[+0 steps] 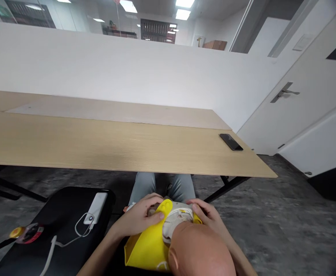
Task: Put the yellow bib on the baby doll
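At the far left, a blurred round red-and-yellow object (27, 232) sits on a thin dark rod, too unclear to name. Next comes a black padded seat (67, 207) holding one white rectangular power bank (95, 207), with one thin white cable (80, 230) looping from it across the seat.

Below the near edge of the pale oak-veneer tabletop (99, 143), the person's left hand (137, 216) is curved and narrow, its fingers closed over the neck end of a yellow silicone bib (146, 245). The bib lies on the person's lap, above the pale blue denim jeans (162, 184), and is fastened over a beige cloth garment (176, 222) on one bald, flesh-toned baby doll (199, 249).

The doll's head is nearest the person, at the bottom of the view, and its long axis runs away toward the knees, tilted slightly left. Both hands flank its neck, with the right hand (209, 218) nearer the head. That hand's fingers curl onto the collar area, but whether they grip or merely rest, I cannot tell.

Further right, one black smartphone (231, 142) lies flat just inside the tabletop's right end, and beyond it stands a white door with a metal lever handle (259, 115).
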Motion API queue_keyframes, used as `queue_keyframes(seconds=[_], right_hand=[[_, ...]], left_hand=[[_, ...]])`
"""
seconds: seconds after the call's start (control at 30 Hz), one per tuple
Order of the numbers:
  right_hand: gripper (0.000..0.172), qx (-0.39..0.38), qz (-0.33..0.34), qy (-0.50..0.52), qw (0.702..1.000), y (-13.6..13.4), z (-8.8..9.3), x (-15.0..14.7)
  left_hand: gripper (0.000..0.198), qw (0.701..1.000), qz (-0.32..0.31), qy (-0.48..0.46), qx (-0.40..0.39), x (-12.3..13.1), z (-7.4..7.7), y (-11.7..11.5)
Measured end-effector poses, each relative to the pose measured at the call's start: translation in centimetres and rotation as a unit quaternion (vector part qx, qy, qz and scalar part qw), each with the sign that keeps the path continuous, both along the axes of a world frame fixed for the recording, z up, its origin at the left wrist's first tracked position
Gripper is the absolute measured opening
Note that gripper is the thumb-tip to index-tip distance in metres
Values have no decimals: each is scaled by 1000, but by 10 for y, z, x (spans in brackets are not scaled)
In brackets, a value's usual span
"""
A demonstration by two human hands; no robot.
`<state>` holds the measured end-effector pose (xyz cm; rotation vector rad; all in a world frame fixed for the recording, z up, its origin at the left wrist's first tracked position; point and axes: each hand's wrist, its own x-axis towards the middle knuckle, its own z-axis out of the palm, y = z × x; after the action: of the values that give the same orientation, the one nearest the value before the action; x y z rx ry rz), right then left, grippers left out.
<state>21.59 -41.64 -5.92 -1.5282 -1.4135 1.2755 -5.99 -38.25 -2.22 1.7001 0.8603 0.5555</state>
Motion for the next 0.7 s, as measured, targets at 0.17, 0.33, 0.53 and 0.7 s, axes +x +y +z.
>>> queue_keyframes(seconds=[0.17, 0.33, 0.53, 0.7], right_hand=[[36, 57, 58, -7, 997, -23, 0, 21], [63, -102, 144, 90, 980, -35, 2, 46], [78, -125, 223, 168, 952, -33, 5, 49], [90, -95, 220, 93, 966, -34, -6, 43]], left_hand=[[61, 993, -113, 30, -5, -20, 4, 5], [98, 981, -184, 62, 4, -28, 3, 7], [98, 982, -169, 78, 24, -15, 3, 3], [82, 992, -115, 43, 38, -5, 7, 1]])
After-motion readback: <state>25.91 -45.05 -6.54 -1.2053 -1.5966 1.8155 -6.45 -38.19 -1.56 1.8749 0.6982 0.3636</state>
